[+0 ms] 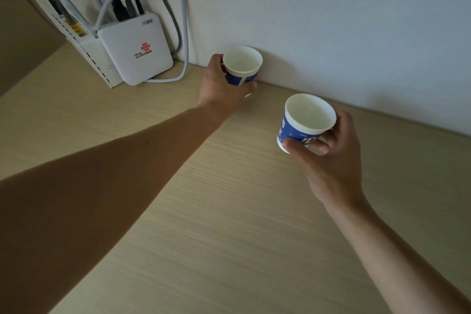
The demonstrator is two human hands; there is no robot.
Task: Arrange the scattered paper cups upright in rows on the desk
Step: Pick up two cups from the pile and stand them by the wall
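Holding a cup in each hand right now — left hand [224, 84] is gripping the far cup [243, 66] upright by the wall [331, 20], right of the white router [137, 51], while the right hand [334, 158] is pinching the near cup [305, 122] — slightly tilted over the desk [229, 211]
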